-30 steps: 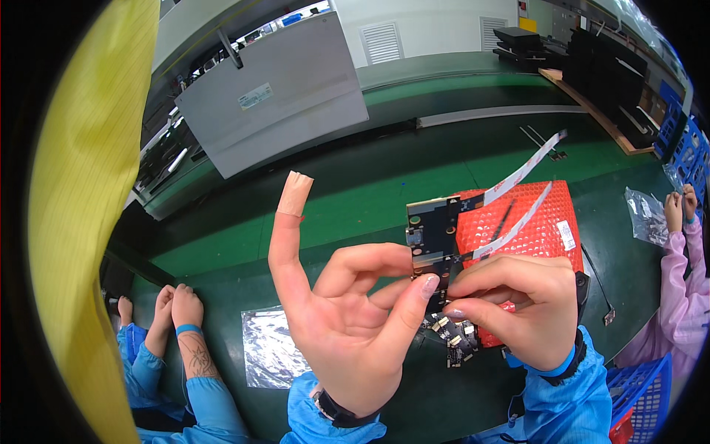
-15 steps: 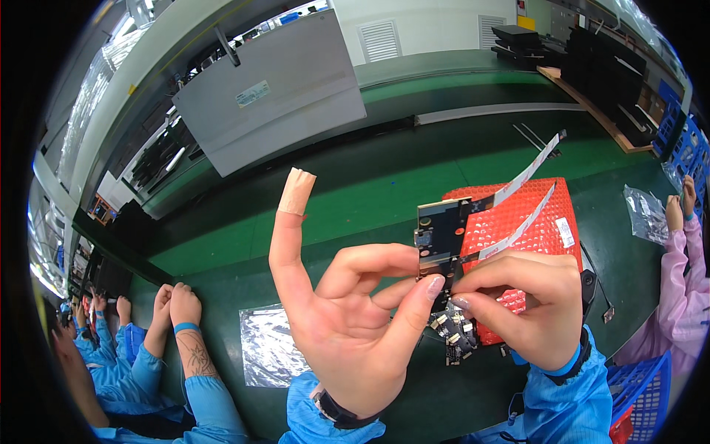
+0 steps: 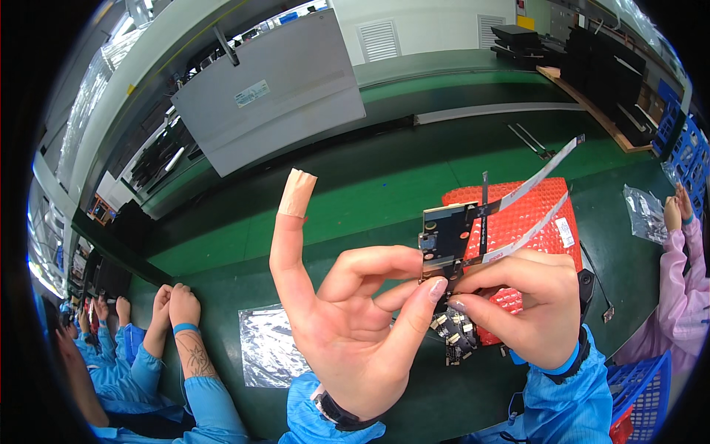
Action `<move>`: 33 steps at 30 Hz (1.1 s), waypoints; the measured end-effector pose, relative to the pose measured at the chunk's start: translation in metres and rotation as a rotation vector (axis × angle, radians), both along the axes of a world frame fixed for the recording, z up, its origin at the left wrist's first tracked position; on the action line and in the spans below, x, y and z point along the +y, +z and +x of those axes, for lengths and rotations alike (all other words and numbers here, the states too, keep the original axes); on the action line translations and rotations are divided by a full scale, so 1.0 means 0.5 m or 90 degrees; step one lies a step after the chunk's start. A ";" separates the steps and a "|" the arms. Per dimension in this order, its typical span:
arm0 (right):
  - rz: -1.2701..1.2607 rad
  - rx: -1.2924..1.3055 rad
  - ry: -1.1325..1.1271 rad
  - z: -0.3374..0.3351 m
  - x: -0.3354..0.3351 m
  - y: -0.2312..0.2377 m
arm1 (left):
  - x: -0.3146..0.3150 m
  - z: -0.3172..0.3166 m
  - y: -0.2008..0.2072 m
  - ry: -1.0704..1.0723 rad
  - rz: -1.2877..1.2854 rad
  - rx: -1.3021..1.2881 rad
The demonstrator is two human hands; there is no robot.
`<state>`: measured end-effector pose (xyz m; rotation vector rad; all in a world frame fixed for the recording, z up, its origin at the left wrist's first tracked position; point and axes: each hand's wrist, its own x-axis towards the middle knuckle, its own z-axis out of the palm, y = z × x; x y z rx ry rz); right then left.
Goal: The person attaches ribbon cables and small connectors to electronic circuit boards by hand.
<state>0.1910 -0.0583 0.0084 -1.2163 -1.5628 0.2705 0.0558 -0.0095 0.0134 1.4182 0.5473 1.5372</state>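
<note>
My left hand (image 3: 362, 325) pinches a dark circuit board (image 3: 444, 229) between thumb and fingers, its index finger raised with a tan wrap round the tip. Two pale ribbon cables (image 3: 538, 177) stretch from the board up to the right. Beside the board rises a thin dark strip (image 3: 484, 211); its lower end is hidden behind my right hand. At the board's lower edge, my right hand (image 3: 525, 303) has thumb and index finger pressed together; what lies between them is hidden. Just below sits a pile of small connector boards (image 3: 455, 337).
A red bubble-wrap bag (image 3: 551, 203) lies behind my right hand on the green table (image 3: 355, 200). Clear plastic bags lie left (image 3: 270, 355) and right (image 3: 645, 214). A blue basket (image 3: 651, 392) stands lower right. Other people's hands (image 3: 174, 307) rest at both sides.
The board and its ribbon cables have shifted slightly right. The thin dark strip now stands out beside the board. Both hands keep nearly the same pose.
</note>
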 end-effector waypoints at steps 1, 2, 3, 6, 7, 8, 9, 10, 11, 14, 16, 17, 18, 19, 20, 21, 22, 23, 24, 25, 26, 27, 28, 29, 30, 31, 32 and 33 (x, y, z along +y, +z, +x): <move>0.000 -0.001 0.000 0.001 0.000 -0.001 | 0.000 0.001 0.000 0.001 0.000 -0.006; 0.010 -0.019 -0.005 0.002 0.000 -0.003 | 0.000 0.001 0.000 0.000 0.001 -0.007; 0.020 -0.037 -0.010 0.002 -0.001 -0.004 | 0.000 0.001 0.000 0.004 0.003 -0.010; 0.031 -0.028 -0.022 -0.003 -0.003 -0.004 | 0.000 -0.001 0.003 0.016 0.003 -0.005; 0.032 -0.030 -0.026 -0.002 -0.004 -0.002 | -0.001 0.000 0.005 0.020 0.000 0.000; 0.013 -0.024 -0.005 -0.002 -0.005 -0.001 | -0.001 -0.001 0.007 0.015 0.002 -0.002; -0.006 -0.018 0.016 -0.002 -0.007 0.000 | 0.000 -0.003 0.009 0.022 0.000 -0.011; -0.052 0.073 0.041 -0.006 -0.008 -0.002 | 0.003 -0.002 0.008 0.023 -0.003 -0.022; -0.050 0.070 0.031 -0.007 -0.006 -0.004 | 0.008 -0.002 0.006 0.013 -0.002 -0.025; -0.084 0.118 0.082 0.001 0.002 -0.015 | 0.018 -0.010 0.009 0.048 0.010 -0.007; -0.067 0.105 0.093 0.006 0.004 -0.017 | 0.021 -0.012 0.011 0.053 0.013 -0.008; -0.055 0.092 0.109 0.008 0.004 -0.017 | 0.021 -0.011 0.011 0.061 0.013 -0.008; -0.037 0.095 0.108 0.009 0.005 -0.017 | 0.021 -0.008 0.011 0.061 0.006 -0.017; -0.035 0.095 0.108 0.011 0.005 -0.018 | 0.021 -0.008 0.012 0.061 0.008 -0.017; -0.045 0.086 0.104 0.012 0.005 -0.020 | 0.020 -0.009 0.011 0.053 0.005 -0.011; -0.054 0.078 0.101 0.013 0.006 -0.023 | 0.020 -0.010 0.010 0.045 0.000 -0.005; -0.029 0.083 0.086 0.010 0.009 -0.026 | 0.020 -0.013 0.009 0.047 0.002 -0.004; -0.028 0.084 0.089 0.009 0.009 -0.025 | 0.020 -0.015 0.006 0.032 -0.005 -0.009; -0.035 0.086 0.088 0.008 0.009 -0.022 | 0.021 -0.018 0.005 0.018 -0.011 -0.015; -0.041 0.086 0.086 0.008 0.008 -0.018 | 0.018 -0.016 0.006 0.019 -0.011 -0.015; -0.032 0.077 0.064 0.006 0.008 -0.015 | 0.014 -0.012 0.007 0.001 -0.019 -0.018; -0.032 0.078 0.067 0.006 0.006 -0.013 | 0.012 -0.011 0.007 -0.016 -0.027 -0.020; -0.042 0.083 0.055 0.008 0.003 -0.010 | 0.013 -0.014 0.002 -0.038 -0.014 -0.014; -0.052 0.089 0.044 0.008 0.003 -0.010 | 0.012 -0.014 0.002 -0.035 -0.014 -0.013; -0.010 0.081 0.035 0.007 0.007 -0.012 | 0.009 -0.011 0.003 -0.045 -0.016 -0.012; -0.012 0.082 0.039 0.004 0.008 -0.011 | 0.007 -0.011 0.004 -0.054 -0.020 -0.011; -0.022 0.076 0.032 0.003 0.006 -0.009 | 0.007 -0.012 0.004 -0.058 -0.022 -0.007; -0.032 0.069 0.023 0.003 0.005 -0.007 | 0.005 -0.009 0.006 -0.055 -0.024 -0.006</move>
